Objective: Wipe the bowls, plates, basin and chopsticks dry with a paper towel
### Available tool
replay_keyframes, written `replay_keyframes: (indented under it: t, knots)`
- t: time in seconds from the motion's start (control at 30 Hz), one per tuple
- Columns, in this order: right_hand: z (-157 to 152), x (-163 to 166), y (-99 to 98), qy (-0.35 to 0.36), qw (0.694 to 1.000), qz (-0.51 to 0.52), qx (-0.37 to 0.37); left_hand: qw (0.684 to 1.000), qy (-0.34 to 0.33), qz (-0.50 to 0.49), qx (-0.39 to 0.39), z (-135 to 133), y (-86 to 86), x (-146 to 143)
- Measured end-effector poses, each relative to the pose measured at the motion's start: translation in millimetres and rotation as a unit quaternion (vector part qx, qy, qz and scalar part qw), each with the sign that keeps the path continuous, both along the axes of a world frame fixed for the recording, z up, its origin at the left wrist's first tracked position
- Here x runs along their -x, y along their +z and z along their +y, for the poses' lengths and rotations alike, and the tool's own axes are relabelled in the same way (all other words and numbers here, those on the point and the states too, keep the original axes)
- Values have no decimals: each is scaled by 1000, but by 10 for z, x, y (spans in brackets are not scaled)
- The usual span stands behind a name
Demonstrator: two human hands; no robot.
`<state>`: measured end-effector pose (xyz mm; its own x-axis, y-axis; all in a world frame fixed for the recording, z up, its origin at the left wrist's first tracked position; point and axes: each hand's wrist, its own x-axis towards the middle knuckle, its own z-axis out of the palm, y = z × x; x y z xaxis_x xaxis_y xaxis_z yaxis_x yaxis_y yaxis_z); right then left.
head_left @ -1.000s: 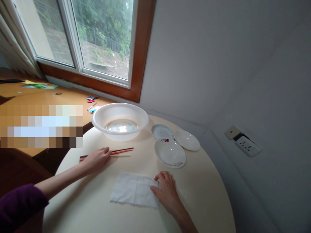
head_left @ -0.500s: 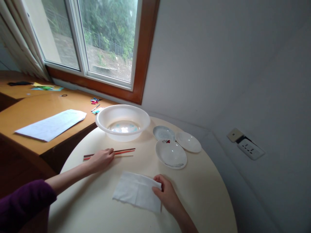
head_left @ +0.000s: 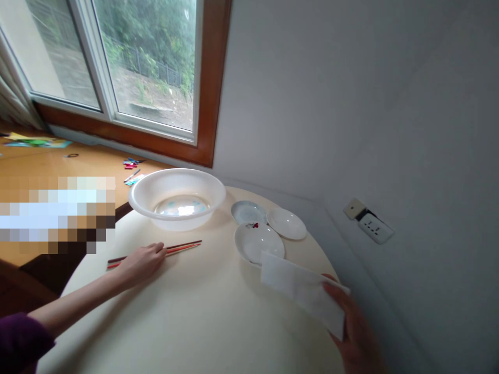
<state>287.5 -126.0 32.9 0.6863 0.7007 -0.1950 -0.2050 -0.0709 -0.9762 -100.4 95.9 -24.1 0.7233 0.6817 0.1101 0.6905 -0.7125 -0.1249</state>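
My left hand (head_left: 145, 262) rests on the round table with its fingers closed over the chopsticks. A dark brown chopstick (head_left: 184, 244) and orange-red chopsticks (head_left: 180, 249) stick out on both sides of it, lying flat. At the lower right, my right hand (head_left: 353, 322) pinches one end of a folded white cloth (head_left: 298, 285), thumb and fingers on its edge. The cloth is lifted off the table, and its far corner overlaps the near rim of a white plate (head_left: 255, 244) with a red motif. Motion blurs the right hand somewhat.
A translucent basin (head_left: 137, 203) with water in it stands at the table's back left. Behind the near plate sit a bluish plate (head_left: 248, 213) and another white plate (head_left: 288, 224). A wooden desk (head_left: 97, 169) adjoins on the left; the wall with a socket (head_left: 376, 227) rises at right.
My right hand has moved right, raising the cloth from the table. My left hand stays on the chopsticks; the pale stick beside it no longer shows. The view has turned right.
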Motion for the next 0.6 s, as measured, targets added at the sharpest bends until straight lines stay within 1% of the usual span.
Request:
replay_keyframes:
  t: [0.1,0.17,0.23,0.3,0.37,0.4,0.47,0.53,0.6]
  knots:
    - [-14,-254,167,-30,997,-65,-33,1000,-4,-11,-12,-17,-1,-19]
    - [72,-378,272,-32,995,-88,-32,999,-17,-28,-25,-42,-2,-28]
    - [223,-471,374,-31,996,-85,-10,997,-31,-53,-36,-73,-5,-40]
    - [409,-521,470,-71,994,-76,7,995,-38,-81,-41,-112,-8,-61]
    - [596,-507,552,-100,991,-85,-3,992,-41,-110,-45,-163,-10,-100]
    - [680,-470,581,-97,989,-107,-20,991,-41,-120,-45,-193,-10,-128]
    - [817,-332,593,-56,979,-187,-61,989,-41,-135,-37,-263,-12,-200]
    - [896,-127,527,31,951,-291,-95,988,-38,-150,-13,-339,-18,-291]
    - [905,104,385,143,917,-355,-110,985,-36,-168,22,-414,-30,-392]
